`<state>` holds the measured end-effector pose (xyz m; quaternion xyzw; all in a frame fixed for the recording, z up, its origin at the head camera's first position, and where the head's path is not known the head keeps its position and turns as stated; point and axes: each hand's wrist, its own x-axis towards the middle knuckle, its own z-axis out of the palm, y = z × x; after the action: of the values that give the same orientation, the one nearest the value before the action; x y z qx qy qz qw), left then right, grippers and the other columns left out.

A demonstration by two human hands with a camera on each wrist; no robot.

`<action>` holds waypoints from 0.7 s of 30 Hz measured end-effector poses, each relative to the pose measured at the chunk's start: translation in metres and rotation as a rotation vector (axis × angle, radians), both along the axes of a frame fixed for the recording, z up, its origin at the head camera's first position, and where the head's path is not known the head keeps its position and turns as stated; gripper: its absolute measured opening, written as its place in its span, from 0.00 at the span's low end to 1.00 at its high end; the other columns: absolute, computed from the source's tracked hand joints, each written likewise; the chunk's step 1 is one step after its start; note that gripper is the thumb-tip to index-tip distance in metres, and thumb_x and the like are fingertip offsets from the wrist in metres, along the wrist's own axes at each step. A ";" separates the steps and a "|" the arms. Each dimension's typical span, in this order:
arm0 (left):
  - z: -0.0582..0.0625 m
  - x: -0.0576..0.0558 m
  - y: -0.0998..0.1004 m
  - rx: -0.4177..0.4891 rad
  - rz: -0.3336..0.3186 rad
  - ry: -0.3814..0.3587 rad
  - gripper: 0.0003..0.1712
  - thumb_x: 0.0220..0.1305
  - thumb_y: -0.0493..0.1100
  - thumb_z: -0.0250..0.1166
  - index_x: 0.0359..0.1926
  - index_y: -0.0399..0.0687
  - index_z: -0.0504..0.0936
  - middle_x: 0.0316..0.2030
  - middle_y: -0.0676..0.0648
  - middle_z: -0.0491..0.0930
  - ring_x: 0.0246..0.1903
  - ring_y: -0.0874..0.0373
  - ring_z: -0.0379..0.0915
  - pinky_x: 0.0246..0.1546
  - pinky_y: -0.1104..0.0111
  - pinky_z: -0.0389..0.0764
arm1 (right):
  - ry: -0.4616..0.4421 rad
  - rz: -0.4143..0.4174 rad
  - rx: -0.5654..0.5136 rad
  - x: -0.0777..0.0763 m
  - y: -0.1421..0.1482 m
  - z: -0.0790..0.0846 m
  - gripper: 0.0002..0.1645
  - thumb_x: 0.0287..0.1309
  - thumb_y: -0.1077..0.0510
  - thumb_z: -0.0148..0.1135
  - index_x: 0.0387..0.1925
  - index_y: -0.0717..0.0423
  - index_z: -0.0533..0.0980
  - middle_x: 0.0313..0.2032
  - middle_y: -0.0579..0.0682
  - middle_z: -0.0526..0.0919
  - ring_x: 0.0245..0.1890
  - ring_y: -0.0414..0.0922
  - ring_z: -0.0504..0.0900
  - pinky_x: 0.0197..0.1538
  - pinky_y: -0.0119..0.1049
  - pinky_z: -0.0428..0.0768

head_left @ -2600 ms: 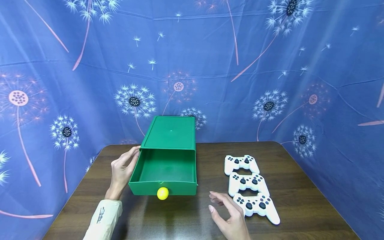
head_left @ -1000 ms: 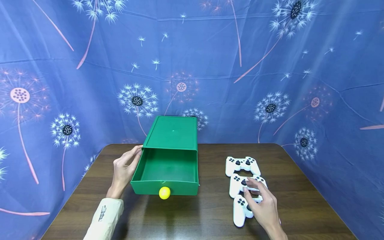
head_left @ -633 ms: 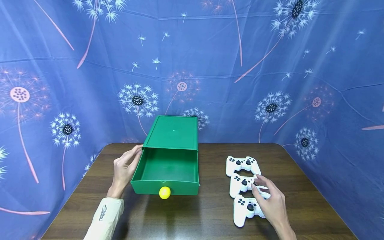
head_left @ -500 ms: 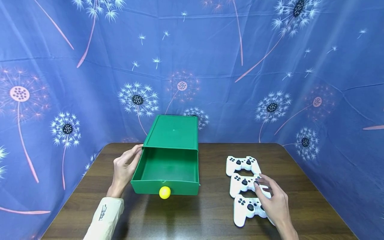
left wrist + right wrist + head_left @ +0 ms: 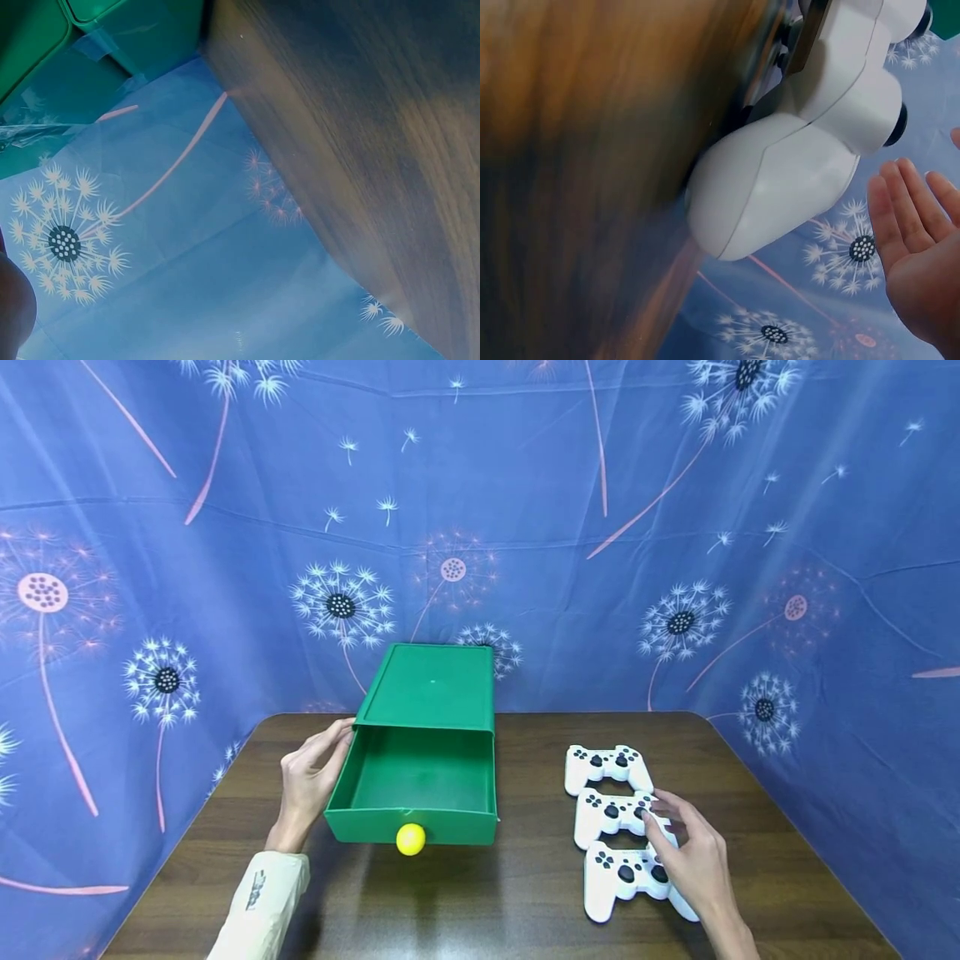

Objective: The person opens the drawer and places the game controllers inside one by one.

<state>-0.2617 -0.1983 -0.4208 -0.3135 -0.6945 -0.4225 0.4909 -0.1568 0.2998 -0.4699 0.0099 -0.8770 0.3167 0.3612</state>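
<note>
In the head view, a green drawer box [image 5: 431,689] stands on the table, its drawer [image 5: 420,789] pulled out, with a yellow ball knob [image 5: 410,839] in front. My left hand [image 5: 306,785] touches the casing's left side with lightly bent fingers; their tips are partly hidden. Three white game controllers lie in a column: a far one [image 5: 609,759], a middle one [image 5: 625,811] and a near one [image 5: 640,860]. Over the right ends of the middle and near ones hovers my right hand [image 5: 696,856], thumb and fingers apart. The right wrist view shows straight fingers clear of a controller [image 5: 780,184].
The brown wooden table [image 5: 540,910] bears everything. Behind and beside it hangs a blue cloth [image 5: 540,610] with dandelion prints. Clear tape [image 5: 94,45] sticks to the green box in the left wrist view.
My right hand has come from left of the near controller to above the column, then drifted to its right end. The controllers, the box and my left hand stay put.
</note>
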 end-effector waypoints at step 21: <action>0.002 0.002 -0.002 -0.012 0.020 -0.045 0.24 0.55 0.17 0.69 0.53 0.34 0.88 0.46 0.41 0.88 0.48 0.62 0.84 0.52 0.76 0.79 | -0.045 0.011 0.024 -0.013 0.017 0.004 0.24 0.59 0.67 0.71 0.57 0.65 0.79 0.43 0.61 0.87 0.41 0.59 0.87 0.41 0.18 0.76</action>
<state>-0.2599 -0.1998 -0.4187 -0.2999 -0.7111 -0.4202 0.4772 -0.1695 0.3171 -0.4664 0.0122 -0.8886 0.3081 0.3395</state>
